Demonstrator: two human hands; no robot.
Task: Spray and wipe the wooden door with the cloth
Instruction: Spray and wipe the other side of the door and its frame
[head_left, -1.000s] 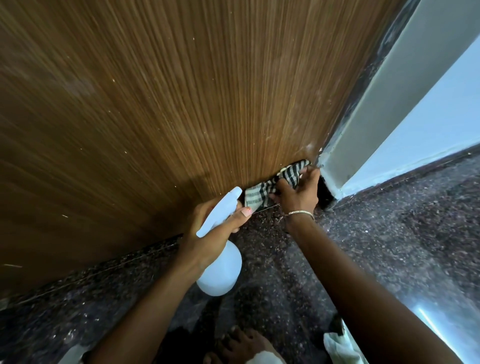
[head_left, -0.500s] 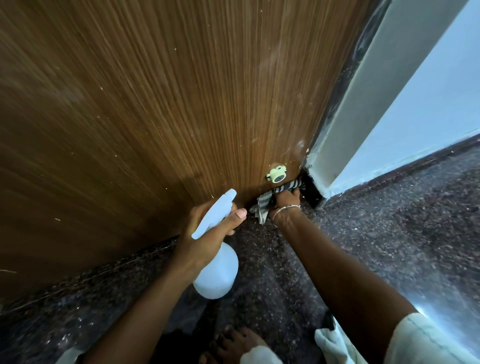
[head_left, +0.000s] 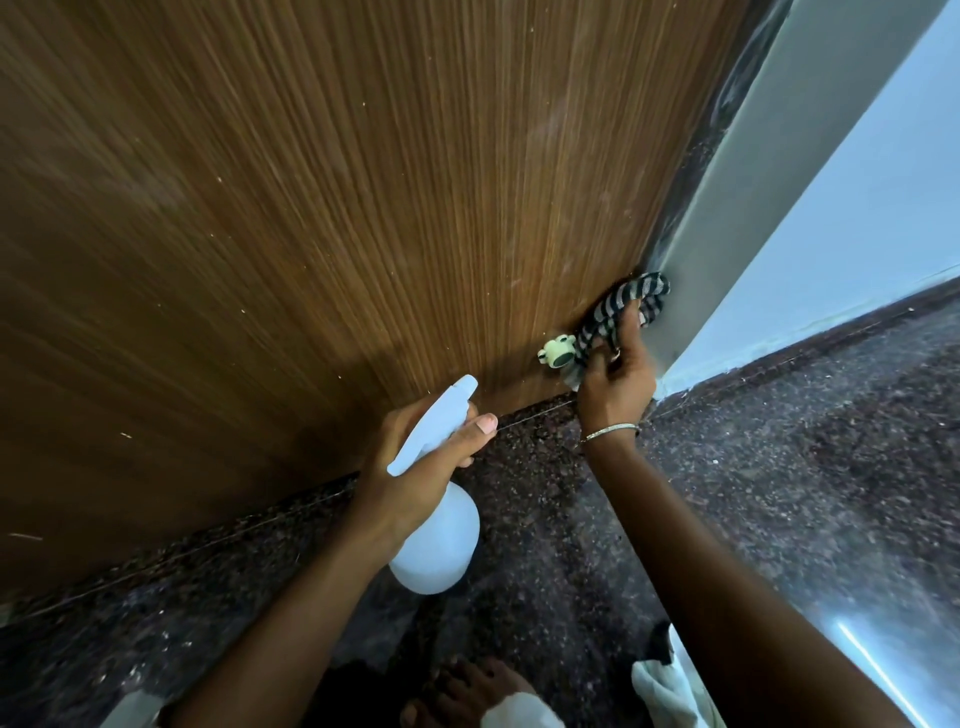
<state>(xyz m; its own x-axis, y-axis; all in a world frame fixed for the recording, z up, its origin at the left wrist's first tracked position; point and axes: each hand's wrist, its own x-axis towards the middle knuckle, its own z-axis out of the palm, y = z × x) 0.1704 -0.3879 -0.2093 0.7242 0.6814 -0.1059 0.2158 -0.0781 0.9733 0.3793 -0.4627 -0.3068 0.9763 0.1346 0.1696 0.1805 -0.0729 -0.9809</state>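
Low down, our right hand (head_left: 618, 379) grips the striped cloth (head_left: 621, 312) against the wooden door (head_left: 363, 208), at its bottom corner beside the frame (head_left: 737, 208). Our left hand (head_left: 410, 467) wraps the white spray bottle (head_left: 441, 540), thumb along its trigger head.

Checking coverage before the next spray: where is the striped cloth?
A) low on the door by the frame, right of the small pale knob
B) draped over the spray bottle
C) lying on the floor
A: the right hand grips the striped cloth against the wooden door, just right of the pale knob.
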